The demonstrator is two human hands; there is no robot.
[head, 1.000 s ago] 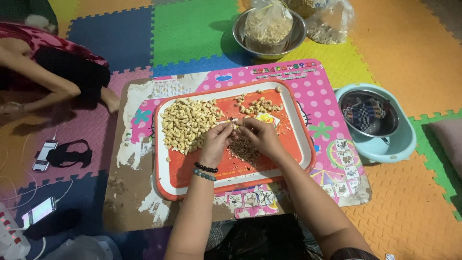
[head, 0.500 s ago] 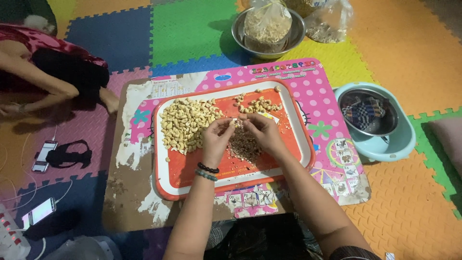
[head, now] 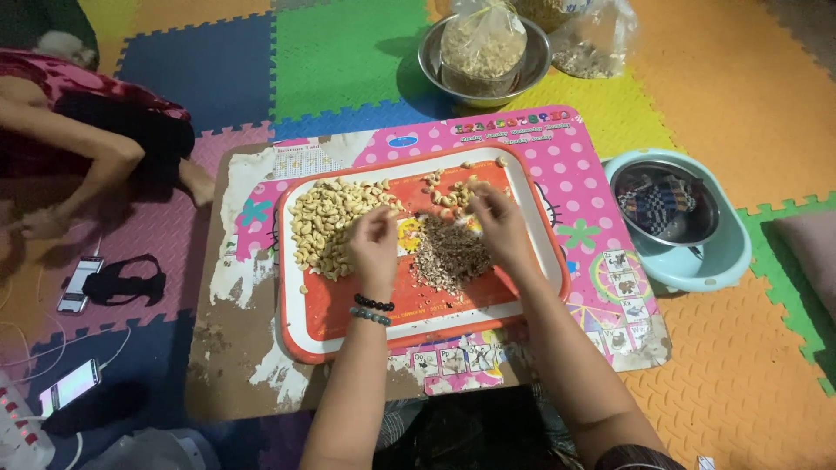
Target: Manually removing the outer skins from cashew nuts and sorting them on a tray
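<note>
On the red tray (head: pixel 313 318) we see the left hand (head: pixel 374 244), fingers curled together beside the big left cashew pile (head: pixel 331 222), right hand (head: pixel 498 222), fingers loosely apart, over far nuts (head: pixel 448 193); cashews look light, brittle, best pinched singly.

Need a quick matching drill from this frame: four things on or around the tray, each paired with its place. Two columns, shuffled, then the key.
Things:
1. pile of peeled cashews
2. heap of brown skins
3. clear bag of nuts
4. patterned cloth

Places:
A. in the steel bowl at the top of the mats
B. middle of the tray, between the hands
C. left part of the tray
D. in the steel bowl inside the light blue basin

Pairs: 1-C, 2-B, 3-A, 4-D
</note>
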